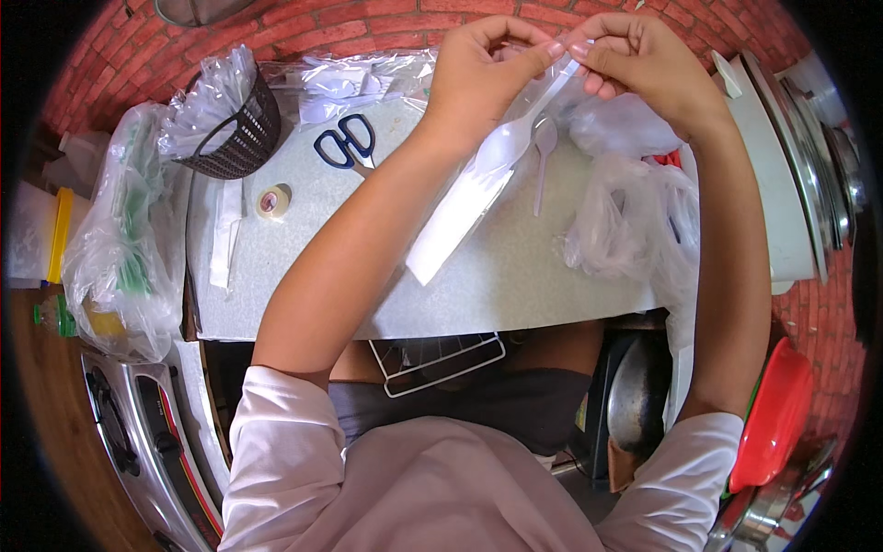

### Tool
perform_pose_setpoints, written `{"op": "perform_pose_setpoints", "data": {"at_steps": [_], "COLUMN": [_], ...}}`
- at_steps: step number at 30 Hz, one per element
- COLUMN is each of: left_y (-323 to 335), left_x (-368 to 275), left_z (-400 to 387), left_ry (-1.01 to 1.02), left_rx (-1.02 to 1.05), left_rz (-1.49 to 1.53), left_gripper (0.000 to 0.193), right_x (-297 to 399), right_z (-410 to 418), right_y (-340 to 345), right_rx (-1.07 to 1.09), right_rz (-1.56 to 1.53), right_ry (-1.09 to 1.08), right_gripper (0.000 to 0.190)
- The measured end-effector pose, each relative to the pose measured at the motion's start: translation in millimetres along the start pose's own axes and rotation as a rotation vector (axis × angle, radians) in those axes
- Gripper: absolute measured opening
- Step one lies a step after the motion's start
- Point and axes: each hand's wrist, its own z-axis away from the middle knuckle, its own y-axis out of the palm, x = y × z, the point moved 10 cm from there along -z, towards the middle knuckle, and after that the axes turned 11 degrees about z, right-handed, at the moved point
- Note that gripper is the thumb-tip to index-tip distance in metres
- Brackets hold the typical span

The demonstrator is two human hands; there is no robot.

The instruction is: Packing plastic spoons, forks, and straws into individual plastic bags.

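Both of my hands are raised over the far side of the table, fingertips pinched close together. Between the thumb and fingers of my left hand point(493, 65) is the top of a clear plastic sleeve. My right hand point(631, 65) pinches the same end from the other side. Inside the sleeve are a white plastic spoon point(502, 143), the tines of what looks like a plastic fork, and a folded white napkin point(445, 238) at the lower end. The packet slants down to the left. On the table behind it lies a loose white plastic spoon point(543, 162).
Blue-handled scissors point(347, 145), a tape roll point(272, 201) and a wrapped napkin strip point(226, 234) lie left on the table point(510, 293). A dark basket point(241, 134) holds wrapped cutlery. More cutlery point(338, 86) lies behind. Plastic bags point(614, 214) crowd the right; a gas stove point(148, 428) stands lower left.
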Motion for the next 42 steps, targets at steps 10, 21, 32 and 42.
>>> {"op": "perform_pose_setpoints", "data": {"at_steps": [10,21,32,42], "left_y": [6.5,-32.6,-49.8,-196.0], "left_x": [-52.4,-30.0,0.0,-105.6], "left_z": [-5.4,41.0,74.9,84.4], "left_ry": [0.109,0.099,-0.342,-0.188], "left_rx": [0.075,-0.025,0.204,-0.033], "left_rz": [0.103,-0.112,-0.286,-0.437], "left_gripper": [0.014,0.029,0.015,0.033], "right_x": [66.8,62.0,64.8,30.6], "right_z": [36.9,39.8,23.1,-87.3], "right_y": [7.7,31.3,63.4,113.9], "right_rx": [-0.351,-0.320,-0.362,-0.157], "right_rz": [0.024,0.053,-0.223,-0.470], "right_ry": [-0.405,-0.326,-0.274,-0.167], "right_gripper": [0.025,0.010,0.029,0.013]}}
